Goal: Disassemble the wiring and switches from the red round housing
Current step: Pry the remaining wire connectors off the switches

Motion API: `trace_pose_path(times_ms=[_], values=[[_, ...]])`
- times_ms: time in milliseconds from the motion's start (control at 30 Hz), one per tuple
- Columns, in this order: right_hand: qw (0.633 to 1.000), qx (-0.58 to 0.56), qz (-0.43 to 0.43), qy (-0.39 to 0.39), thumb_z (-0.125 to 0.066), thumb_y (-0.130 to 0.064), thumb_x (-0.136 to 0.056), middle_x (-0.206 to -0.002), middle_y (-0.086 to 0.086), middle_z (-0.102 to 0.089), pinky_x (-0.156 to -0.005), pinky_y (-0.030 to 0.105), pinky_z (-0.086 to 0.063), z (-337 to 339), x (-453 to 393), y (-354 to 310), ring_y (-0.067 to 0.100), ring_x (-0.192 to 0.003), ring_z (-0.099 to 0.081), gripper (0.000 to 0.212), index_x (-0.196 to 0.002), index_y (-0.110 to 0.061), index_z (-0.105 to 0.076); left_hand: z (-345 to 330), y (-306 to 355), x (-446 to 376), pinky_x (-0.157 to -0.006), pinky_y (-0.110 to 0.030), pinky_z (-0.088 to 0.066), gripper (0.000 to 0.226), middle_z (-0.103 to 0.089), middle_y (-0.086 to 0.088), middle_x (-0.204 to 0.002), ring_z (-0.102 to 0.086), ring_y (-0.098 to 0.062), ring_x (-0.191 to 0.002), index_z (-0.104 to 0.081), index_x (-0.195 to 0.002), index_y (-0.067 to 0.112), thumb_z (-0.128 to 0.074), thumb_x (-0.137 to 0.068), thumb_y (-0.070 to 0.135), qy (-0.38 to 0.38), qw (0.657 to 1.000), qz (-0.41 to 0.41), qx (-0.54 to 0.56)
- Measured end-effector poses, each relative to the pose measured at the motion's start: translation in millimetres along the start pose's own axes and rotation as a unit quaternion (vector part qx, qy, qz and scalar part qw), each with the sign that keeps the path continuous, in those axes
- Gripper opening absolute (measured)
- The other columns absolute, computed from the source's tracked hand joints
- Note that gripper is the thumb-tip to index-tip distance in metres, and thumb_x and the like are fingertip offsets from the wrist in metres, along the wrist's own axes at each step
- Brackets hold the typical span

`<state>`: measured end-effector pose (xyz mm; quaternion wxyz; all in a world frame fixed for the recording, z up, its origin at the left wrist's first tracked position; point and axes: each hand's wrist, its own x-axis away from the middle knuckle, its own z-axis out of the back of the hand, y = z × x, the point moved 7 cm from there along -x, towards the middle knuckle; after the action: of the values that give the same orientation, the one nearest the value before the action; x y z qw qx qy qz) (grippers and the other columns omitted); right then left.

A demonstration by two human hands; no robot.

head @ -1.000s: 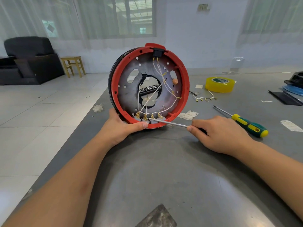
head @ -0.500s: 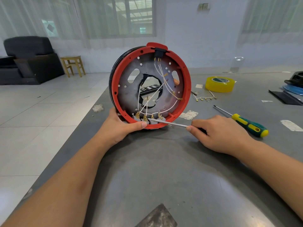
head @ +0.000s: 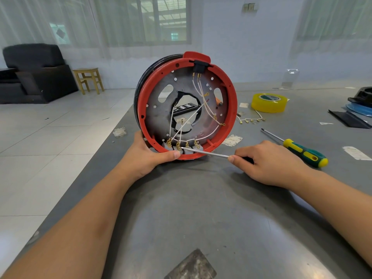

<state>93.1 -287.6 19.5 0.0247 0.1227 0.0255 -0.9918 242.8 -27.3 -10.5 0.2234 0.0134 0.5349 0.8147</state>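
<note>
The red round housing (head: 231, 109) stands on edge on the grey table, open side toward me. White wires (head: 203, 97) with brass terminals run from a black switch (head: 198, 67) at its top to a row of grey switches (head: 177, 148) at its bottom rim. My left hand (head: 147, 158) grips the housing's lower left rim, thumb on the red edge. My right hand (head: 269, 164) holds a thin screwdriver (head: 205, 153), forefinger along the shaft. Its tip touches the terminals of the grey switches.
A green-and-yellow screwdriver (head: 302, 153) lies on the table right of my right hand. A loose wire set with brass terminals (head: 251, 119) and a yellow tape roll (head: 268, 102) lie behind it. Black and blue parts (head: 360, 109) sit at the far right edge. The table's left edge drops to a tiled floor.
The housing has tilted very slightly to the right. Both hands and the thin screwdriver stay nearly in place at the bottom terminals.
</note>
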Motion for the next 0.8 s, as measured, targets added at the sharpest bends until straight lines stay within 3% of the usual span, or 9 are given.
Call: trace_pose_path(times_ms=[233, 433, 667, 733, 800], values=[[0.999, 0.033, 0.006, 0.036, -0.016, -0.072, -0.092, -0.061, -0.009, -0.054, -0.050, 0.032, -0.046, 1.3, 3.4, -3.1, 0.008, -0.062, -0.054, 0.055, -0.083, -0.034, -0.055, 0.4, -1.3, -0.3, -0.113, -0.036, -0.045, 0.131, -0.058, 0.014, -0.143, -0.057, -0.011, -0.131, -0.034, -0.152, 0.031, -0.095, -0.042, 0.069, 0.006, 1.000, 0.004, 0.003], [0.999, 0.027, 0.009, 0.043, -0.015, -0.073, -0.091, -0.061, -0.009, -0.053, -0.048, 0.030, -0.041, -0.8, 2.8, -1.4, 0.007, -0.061, -0.053, 0.054, -0.079, -0.036, -0.051, 0.4, -1.6, -0.9, -0.119, -0.045, -0.043, 0.133, -0.056, 0.010, -0.147, -0.055, -0.015, -0.135, -0.033, -0.153, 0.031, -0.095, -0.042, 0.071, 0.005, 1.000, 0.003, -0.002], [0.997, 0.036, -0.014, 0.063, -0.015, -0.074, -0.092, -0.062, -0.012, -0.053, -0.048, 0.029, -0.044, -3.1, 3.6, 1.2, 0.007, -0.063, -0.053, 0.056, -0.089, -0.037, -0.058, 0.4, -1.0, -0.6, -0.113, -0.037, -0.044, 0.130, -0.056, 0.009, -0.147, -0.055, -0.016, -0.134, -0.033, -0.154, 0.029, -0.095, -0.047, 0.067, 0.008, 1.000, 0.014, -0.002], [0.996, 0.047, -0.021, 0.075, -0.015, -0.073, -0.093, -0.061, -0.013, -0.052, -0.048, 0.028, -0.041, -3.2, 4.8, -0.2, 0.008, -0.063, -0.051, 0.056, -0.091, -0.037, -0.058, 0.9, -1.4, -1.0, -0.114, -0.039, -0.045, 0.126, -0.058, 0.008, -0.145, -0.056, -0.018, -0.133, -0.034, -0.153, 0.027, -0.096, -0.049, 0.064, 0.012, 1.000, 0.019, 0.002], [0.994, 0.061, -0.022, 0.089, -0.014, -0.072, -0.093, -0.061, -0.013, -0.051, -0.046, 0.027, -0.036, -1.6, 6.4, -3.0, 0.009, -0.062, -0.051, 0.056, -0.091, -0.038, -0.058, 1.4, -1.9, -0.6, -0.106, -0.032, -0.044, 0.127, -0.059, 0.007, -0.142, -0.055, -0.015, -0.130, -0.035, -0.152, 0.025, -0.098, -0.049, 0.065, 0.018, 0.999, 0.026, 0.007]])
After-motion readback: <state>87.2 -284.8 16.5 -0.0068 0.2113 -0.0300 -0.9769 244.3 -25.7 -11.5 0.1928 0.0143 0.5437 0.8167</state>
